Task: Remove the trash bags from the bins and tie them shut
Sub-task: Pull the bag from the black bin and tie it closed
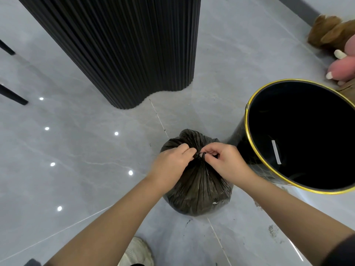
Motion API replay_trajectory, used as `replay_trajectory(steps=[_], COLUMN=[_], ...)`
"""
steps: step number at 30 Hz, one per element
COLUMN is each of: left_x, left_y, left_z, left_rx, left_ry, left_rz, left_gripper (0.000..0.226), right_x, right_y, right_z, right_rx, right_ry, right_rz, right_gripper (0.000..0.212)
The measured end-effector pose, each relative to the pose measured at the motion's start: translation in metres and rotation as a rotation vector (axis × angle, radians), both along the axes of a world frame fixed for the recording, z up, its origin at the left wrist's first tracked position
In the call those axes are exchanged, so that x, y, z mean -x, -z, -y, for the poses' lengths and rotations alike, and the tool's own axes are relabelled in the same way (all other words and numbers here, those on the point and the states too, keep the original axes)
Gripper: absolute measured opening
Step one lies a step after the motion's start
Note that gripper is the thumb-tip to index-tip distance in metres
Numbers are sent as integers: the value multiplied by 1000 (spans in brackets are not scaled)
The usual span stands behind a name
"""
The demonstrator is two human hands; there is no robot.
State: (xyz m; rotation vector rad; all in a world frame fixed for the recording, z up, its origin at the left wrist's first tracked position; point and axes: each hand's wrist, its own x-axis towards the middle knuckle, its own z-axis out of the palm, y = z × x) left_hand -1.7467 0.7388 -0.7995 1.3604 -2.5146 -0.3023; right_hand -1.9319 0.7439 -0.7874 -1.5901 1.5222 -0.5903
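No readable text, brand, number or sign found. White strip (276, 152) seen inside black bin (242, 135); nothing legible on it.

The scene was evenly and fairly brightly lit from overhead. The glossy grey floor (80, 150) threw back a row of small white ceiling-light reflections (52, 164) on the left, and a streak of glare lay near the right. Shadows were soft and faint. The bin (299, 135) interior was almost pure black (no detail readable). Wide-angle distortion bent the fluted black column (123, 50) and stretched the forearms. The plush toys (334, 41) far right looked blurred.
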Motion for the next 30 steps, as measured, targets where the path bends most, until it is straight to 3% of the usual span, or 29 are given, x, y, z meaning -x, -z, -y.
replay_trajectory(steps=[2, 4, 6, 8, 10, 17, 19, 20, 22, 25, 28, 30], left_x=[-3, -1, 5, 14, 22, 13, 16, 18, 17, 5, 2, 2], left_y=[0, -5, -7, -18, -27, -35, -36, -36, -34, -29, -22, -18], left_z=[2, 1, 1, 2, 5, 12, 11, 10, 5, -5, -8, -9], left_rx=[38, -105, -468, -947, -1196, -1692, -1622, -1488, -1067, -472, -256, -149], left_ry=[26, -55, -238, -472, -638, -757, -781, -772, -673, -264, -83, -58], left_rz=[66, -7, -250, -666, -869, -775, -718, -695, -636, -321, 42, 31], left_gripper=[28, 25, 25, 34, 38, 38, 34, 28, 14, 28, 33, 33], right_x=[0, -1, -2, -4, -6, -11, -10, -9, -8, -8, -9, -9], right_y=[-2, -5, -6, -4, -2, 5, 7, 7, 6, 2, -2, -3], right_z=[0, 1, 1, 0, -1, -9, -11, -11, -10, -7, -7, -8], right_rx=[-21, -7, 47, 149, 240, 356, 357, 345, 302, 232, 161, 133], right_ry=[5, -13, -53, -109, -134, -96, -78, -65, -25, 35, 56, 53], right_rz=[25, 36, 20, -21, -53, 1, 17, 29, 45, 75, 117, 129], right_gripper=[14, 14, 17, 20, 23, 17, 18, 19, 19, 18, 20, 22])
